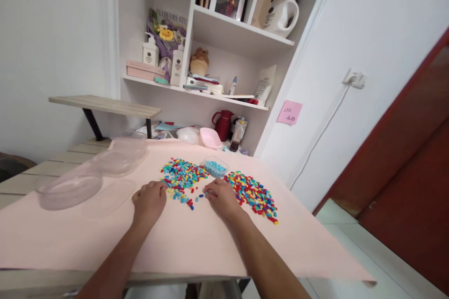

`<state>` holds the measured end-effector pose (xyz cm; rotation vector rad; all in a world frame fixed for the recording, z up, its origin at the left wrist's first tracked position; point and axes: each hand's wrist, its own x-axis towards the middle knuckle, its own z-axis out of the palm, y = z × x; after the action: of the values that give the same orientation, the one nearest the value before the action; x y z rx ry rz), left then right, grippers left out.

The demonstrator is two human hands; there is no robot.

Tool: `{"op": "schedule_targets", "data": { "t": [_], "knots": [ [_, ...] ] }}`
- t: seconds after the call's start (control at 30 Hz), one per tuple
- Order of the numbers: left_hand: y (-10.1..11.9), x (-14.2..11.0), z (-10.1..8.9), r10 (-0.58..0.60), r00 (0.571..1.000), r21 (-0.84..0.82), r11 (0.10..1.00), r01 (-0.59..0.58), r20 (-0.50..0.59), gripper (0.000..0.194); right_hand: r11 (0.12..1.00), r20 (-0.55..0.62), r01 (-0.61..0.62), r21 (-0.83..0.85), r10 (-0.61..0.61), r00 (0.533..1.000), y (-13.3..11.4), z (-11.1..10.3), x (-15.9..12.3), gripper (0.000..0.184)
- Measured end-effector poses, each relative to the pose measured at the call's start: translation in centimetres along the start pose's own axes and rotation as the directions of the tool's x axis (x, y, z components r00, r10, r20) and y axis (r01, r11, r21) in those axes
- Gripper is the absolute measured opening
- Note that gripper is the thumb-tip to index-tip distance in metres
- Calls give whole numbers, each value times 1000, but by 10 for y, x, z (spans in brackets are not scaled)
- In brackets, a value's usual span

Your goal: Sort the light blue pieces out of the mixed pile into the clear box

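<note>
My left hand rests on the pink cloth with its fingers curled in, at the left edge of a pile of small coloured building blocks. Whatever its fingertips hold, if anything, is hidden. My right hand lies between that pile and a second multicoloured block pile. Its fingers are bent together, pointing left, and I cannot make out what is in them. A few loose blue blocks lie just left of its fingertips. Beyond it stands a clear container of light blue blocks.
Empty clear plastic containers stand on the cloth at the left. Along the back are a pink bowl, a red jug and a bottle. A slatted wooden riser stands back left, below shelves.
</note>
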<state>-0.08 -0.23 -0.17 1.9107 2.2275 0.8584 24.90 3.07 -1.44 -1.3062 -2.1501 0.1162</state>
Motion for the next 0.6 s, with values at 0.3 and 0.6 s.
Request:
{"op": "schedule_targets", "data": {
  "t": [0.3,0.6],
  "knots": [
    [0,0,0,-2,1000,-3,1000,2,-6,34,991,-130,-121,60,128,983,8,-24,17,8],
    [0,1,-2,-21,1000,-4,1000,21,19,36,966,-311,-242,95,260,914,46,-53,67,28]
  ]
}}
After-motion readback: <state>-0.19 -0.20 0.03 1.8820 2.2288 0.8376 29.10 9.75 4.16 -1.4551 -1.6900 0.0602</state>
